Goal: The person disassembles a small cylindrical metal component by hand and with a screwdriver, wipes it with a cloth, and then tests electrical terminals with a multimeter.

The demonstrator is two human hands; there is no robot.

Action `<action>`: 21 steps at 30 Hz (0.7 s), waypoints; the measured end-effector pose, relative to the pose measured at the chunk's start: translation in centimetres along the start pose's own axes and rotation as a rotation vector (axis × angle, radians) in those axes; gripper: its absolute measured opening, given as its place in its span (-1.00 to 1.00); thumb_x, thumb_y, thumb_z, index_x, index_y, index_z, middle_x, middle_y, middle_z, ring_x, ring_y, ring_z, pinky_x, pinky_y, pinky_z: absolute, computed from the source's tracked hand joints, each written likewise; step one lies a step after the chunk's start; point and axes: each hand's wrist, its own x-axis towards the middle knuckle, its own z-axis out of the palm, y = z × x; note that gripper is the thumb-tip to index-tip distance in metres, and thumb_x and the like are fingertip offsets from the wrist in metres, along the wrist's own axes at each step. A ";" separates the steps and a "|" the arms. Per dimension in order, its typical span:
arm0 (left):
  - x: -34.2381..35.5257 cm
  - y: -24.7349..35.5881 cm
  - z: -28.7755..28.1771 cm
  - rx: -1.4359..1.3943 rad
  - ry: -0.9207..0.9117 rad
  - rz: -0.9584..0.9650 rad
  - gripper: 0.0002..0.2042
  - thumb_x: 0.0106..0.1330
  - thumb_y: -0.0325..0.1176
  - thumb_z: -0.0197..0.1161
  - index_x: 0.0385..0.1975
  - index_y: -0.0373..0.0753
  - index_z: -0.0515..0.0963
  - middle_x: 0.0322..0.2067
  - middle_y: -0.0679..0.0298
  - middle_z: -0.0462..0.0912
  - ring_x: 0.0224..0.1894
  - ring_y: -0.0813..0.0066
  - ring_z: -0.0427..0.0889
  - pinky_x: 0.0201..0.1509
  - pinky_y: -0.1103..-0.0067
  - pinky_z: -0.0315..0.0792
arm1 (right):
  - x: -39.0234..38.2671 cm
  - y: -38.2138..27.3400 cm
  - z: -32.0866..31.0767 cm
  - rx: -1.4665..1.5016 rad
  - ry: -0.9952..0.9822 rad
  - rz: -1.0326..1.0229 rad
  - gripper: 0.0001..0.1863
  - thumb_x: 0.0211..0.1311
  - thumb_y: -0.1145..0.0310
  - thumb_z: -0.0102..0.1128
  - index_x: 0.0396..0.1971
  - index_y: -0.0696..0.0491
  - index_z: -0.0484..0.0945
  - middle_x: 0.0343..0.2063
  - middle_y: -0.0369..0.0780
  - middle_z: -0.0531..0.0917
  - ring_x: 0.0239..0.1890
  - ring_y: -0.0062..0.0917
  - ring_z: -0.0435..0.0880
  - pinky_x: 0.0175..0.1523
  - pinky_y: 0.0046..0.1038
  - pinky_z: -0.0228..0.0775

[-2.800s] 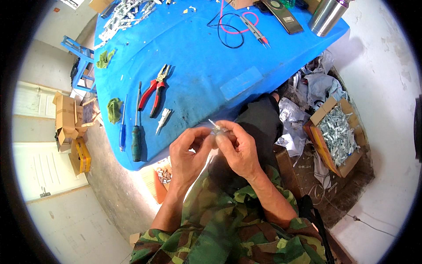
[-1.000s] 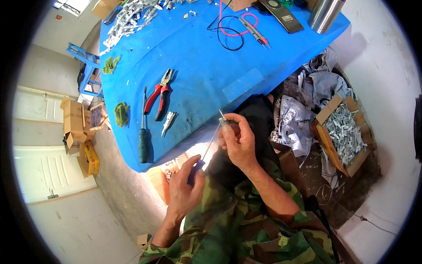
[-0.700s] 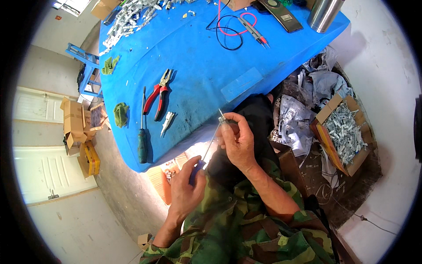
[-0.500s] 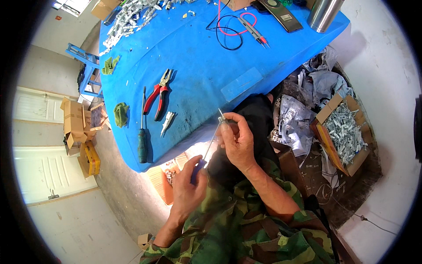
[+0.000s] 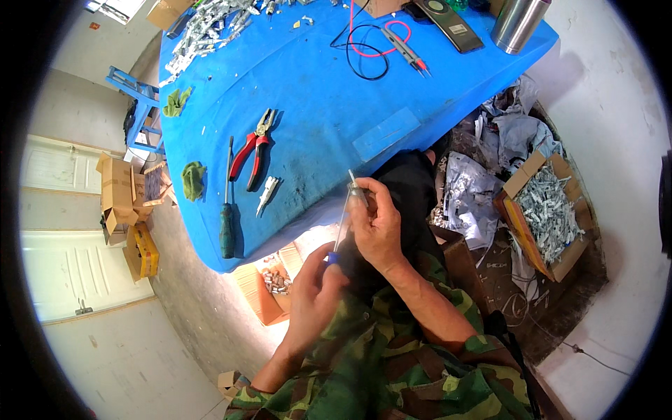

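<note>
Below the table edge, my left hand (image 5: 315,294) grips a blue-handled screwdriver (image 5: 332,258), whose thin shaft runs up to my right hand. My right hand (image 5: 378,231) pinches a small metal piece (image 5: 355,193) with a pale pin sticking up from its top; the screwdriver's tip meets it there, partly hidden by fingers. On the blue-covered table (image 5: 329,119) nearby lie red-handled pliers (image 5: 257,155), a green-handled screwdriver (image 5: 226,231), a pale metal part (image 5: 267,194) and two green cloths (image 5: 192,180) toward the left edge.
Metal parts (image 5: 210,24) heap at the table's far left; test probes (image 5: 400,47), a dark device (image 5: 446,25) and steel flask (image 5: 519,24) lie right. Beside my legs are bags (image 5: 467,196) and a carton of parts (image 5: 549,217); left, a blue chair (image 5: 140,105) and boxes (image 5: 115,189).
Since 2.8 seconds ago, the blue screwdriver left the table for my left hand, with its shaft at the piece in my right. In the last second, my left hand moved rightward, turning the shaft more upright.
</note>
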 end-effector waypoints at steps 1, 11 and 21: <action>0.0 0.5 0.2 -0.072 -0.016 -0.061 -0.60 0.55 -0.43 0.04 0.34 -0.35 0.38 -0.43 0.27 0.59 -0.62 0.69 0.39 -0.58 0.68 0.25 | 0.0 0.0 0.1 -0.002 0.006 -0.006 -0.72 0.45 0.50 0.17 0.10 0.15 0.49 -0.41 -0.26 0.68 -0.40 -0.69 0.64 -0.31 -0.55 0.51; 1.2 -1.1 1.6 -0.213 0.043 -0.117 -0.62 0.60 -0.38 0.05 0.34 -0.28 0.42 -0.46 0.30 0.57 -0.70 0.75 0.33 -0.65 0.73 0.17 | 0.6 -0.5 1.0 -0.120 0.054 -0.016 -0.75 0.46 0.43 0.20 0.05 0.14 0.50 -0.51 -0.28 0.65 -0.49 -0.70 0.61 -0.38 -0.51 0.48; 1.5 -3.4 2.6 0.013 0.116 0.126 -0.64 0.58 -0.42 0.09 0.32 -0.35 0.44 -0.39 0.39 0.55 -0.44 0.74 0.45 -0.39 0.72 0.33 | 0.3 -0.5 0.8 -0.066 0.032 0.074 -0.72 0.48 0.38 0.17 0.08 0.15 0.47 -0.48 -0.24 0.70 -0.48 -0.66 0.65 -0.38 -0.50 0.51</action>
